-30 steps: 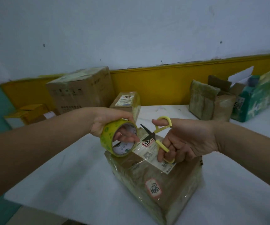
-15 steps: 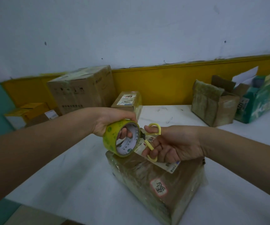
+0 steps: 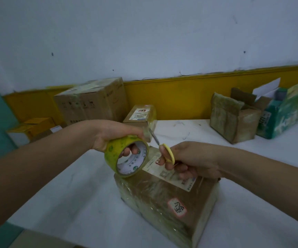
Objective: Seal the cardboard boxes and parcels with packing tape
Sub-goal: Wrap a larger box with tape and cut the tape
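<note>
Yellow-handled scissors (image 3: 168,155), which a second ago gaped at the strip beside the packing tape roll (image 3: 112,149), now have their blades together and tipped up toward the wall, the right hand (image 3: 194,158) gripping them with fingers curled through the loops. The left hand (image 3: 114,134) has kept its hold on the roll, fingers hooked through the core, low over the left end of the tape-wrapped brown parcel (image 3: 162,199), which lies on the white table (image 3: 73,203) under both hands. I'd judge the strip cut, so this parcel wants only its loose end smoothed down.
</note>
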Available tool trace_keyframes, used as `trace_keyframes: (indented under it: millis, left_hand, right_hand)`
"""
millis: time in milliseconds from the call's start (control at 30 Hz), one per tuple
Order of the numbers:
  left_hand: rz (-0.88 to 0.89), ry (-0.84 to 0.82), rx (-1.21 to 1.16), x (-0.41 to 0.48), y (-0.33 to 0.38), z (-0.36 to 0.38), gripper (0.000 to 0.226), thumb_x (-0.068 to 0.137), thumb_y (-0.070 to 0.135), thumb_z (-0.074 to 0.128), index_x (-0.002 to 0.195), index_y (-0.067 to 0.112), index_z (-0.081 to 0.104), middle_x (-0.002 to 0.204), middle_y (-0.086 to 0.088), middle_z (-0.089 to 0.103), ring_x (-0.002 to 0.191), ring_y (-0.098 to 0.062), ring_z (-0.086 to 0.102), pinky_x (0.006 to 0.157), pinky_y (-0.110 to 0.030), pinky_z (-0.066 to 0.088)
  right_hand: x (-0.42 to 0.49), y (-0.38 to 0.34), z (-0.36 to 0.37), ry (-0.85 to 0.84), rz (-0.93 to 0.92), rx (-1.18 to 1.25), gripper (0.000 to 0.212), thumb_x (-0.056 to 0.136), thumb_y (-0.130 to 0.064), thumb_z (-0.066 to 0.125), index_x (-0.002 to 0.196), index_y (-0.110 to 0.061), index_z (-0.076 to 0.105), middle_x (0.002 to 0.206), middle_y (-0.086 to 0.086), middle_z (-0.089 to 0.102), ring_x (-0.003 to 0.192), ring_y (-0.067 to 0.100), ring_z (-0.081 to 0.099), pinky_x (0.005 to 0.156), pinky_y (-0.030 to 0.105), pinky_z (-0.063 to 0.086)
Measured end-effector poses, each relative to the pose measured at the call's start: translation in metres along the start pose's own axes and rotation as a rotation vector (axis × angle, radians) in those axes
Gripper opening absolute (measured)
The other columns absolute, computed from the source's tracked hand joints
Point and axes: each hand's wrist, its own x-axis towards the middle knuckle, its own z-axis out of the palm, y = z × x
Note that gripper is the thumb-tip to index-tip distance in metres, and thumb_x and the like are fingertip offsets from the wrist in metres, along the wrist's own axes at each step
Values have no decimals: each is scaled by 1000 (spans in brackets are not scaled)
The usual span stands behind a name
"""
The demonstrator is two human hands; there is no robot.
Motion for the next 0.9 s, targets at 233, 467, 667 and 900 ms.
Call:
trace_keyframes:
  millis: [233,467,667,900]
  left_hand:
    - [337,144,-390,14,-7,-8,26,97,21,55,73,9,56,61,-6,53,44,-13,46,42,-20,43]
    - [554,284,-476,39,-8,5,9,95,22,62,91,14,63,64,-2,63,47,-13,58,53,-24,47]
    - [630,296,-406,32,-3,6,23,83,26,67,102,15,66,74,-2,65,57,-16,60,55,-28,44]
    - [662,316,-48,10,-3,-9,20,94,13,55,113,11,60,81,-5,69,69,-31,63,50,-24,48]
  right_hand:
    - [-1,13,-89,557,11,-1042,23,98,-31,58,99,-8,63,88,8,69,61,13,64,50,21,50]
    - [27,77,-94,572,253,-1504,14,97,-20,55,85,-14,56,74,-3,40,85,19,59,68,26,46]
    - [14,-36,-53,711,-436,-728,47,93,-60,49,83,-16,63,72,-3,66,62,10,65,52,23,48]
    - [46,-82,-1,576,-384,-434,38,83,-39,77,79,-2,73,79,13,75,68,21,63,68,37,55]
